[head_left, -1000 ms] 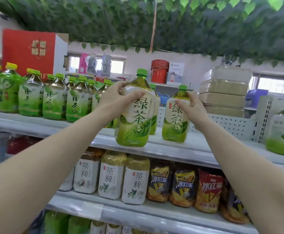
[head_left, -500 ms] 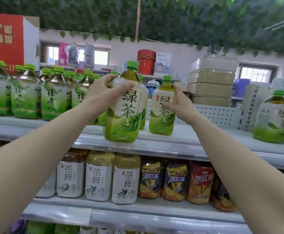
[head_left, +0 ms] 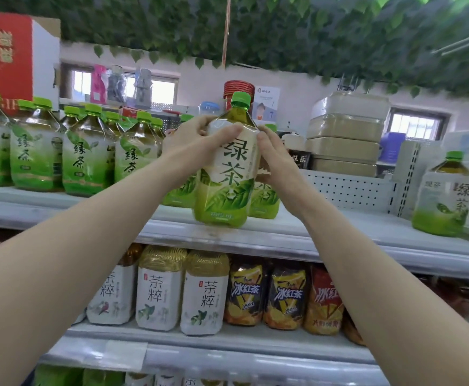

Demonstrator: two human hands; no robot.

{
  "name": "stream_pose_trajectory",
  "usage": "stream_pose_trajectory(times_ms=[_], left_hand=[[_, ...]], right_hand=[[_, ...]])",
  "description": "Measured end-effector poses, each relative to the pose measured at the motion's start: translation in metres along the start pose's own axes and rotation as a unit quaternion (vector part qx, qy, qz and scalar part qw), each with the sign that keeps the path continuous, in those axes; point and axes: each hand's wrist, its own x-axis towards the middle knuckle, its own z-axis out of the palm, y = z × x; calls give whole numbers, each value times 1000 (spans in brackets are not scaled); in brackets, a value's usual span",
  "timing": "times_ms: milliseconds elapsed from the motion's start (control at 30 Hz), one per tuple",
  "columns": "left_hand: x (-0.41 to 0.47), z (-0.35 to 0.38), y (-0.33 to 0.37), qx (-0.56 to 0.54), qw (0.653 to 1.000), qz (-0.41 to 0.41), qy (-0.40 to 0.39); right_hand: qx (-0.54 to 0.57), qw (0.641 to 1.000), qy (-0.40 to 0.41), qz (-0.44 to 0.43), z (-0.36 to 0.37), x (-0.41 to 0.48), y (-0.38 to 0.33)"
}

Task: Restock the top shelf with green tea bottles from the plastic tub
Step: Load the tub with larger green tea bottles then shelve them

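Head view, the only one. Your left hand (head_left: 197, 143) is wrapped round the shoulder of the front green tea bottle (head_left: 227, 174), thumb across the label's top edge, fingers behind. High grip, likely because the neck end steers the bottle best while its base sits at the lip of the top shelf (head_left: 339, 235). Bottle upright, base at the front edge; whether it bears full weight on the shelf I cannot tell.

Your right hand (head_left: 276, 160) lies just beside and behind that bottle, fingers curled on a second bottle (head_left: 265, 199) mostly hidden by the first. It looks closed on it, though the contact is partly hidden. Probably you are sliding the rear one back to make a row, label outward.

To the left, a packed group of green tea bottles (head_left: 85, 157) stands with labels facing front; that explains why you hold yours label-forward. One lone bottle (head_left: 443, 196) stands well apart at the right, with bare shelf between.

Plastic tub not in view. Lower shelf holds white-label tea (head_left: 158, 293) and iced black tea (head_left: 286, 296), untouched.

Judgement: placing step, with a wide gap left to fill.
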Motion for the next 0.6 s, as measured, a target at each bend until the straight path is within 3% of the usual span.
stream_pose_trajectory(times_ms=[100,167,233,300,433,600], left_hand=[[7,13,2,-10,999,27,-22],[9,17,-1,4,997,41,-69],[13,17,-7,62,989,60,-118],[18,12,-19,172,975,84,-115],[21,2,-45,401,906,124,-60],[25,1,-68,530,830,159,-65]], right_hand=[[24,998,-49,12,-13,-3,-5],[17,999,-30,7,-22,-4,-3],[-13,1000,9,-2,-28,-3,1],[-43,998,48,-11,-32,-3,7],[-95,992,84,-6,-42,2,14],[-97,992,76,1,-38,6,28]])
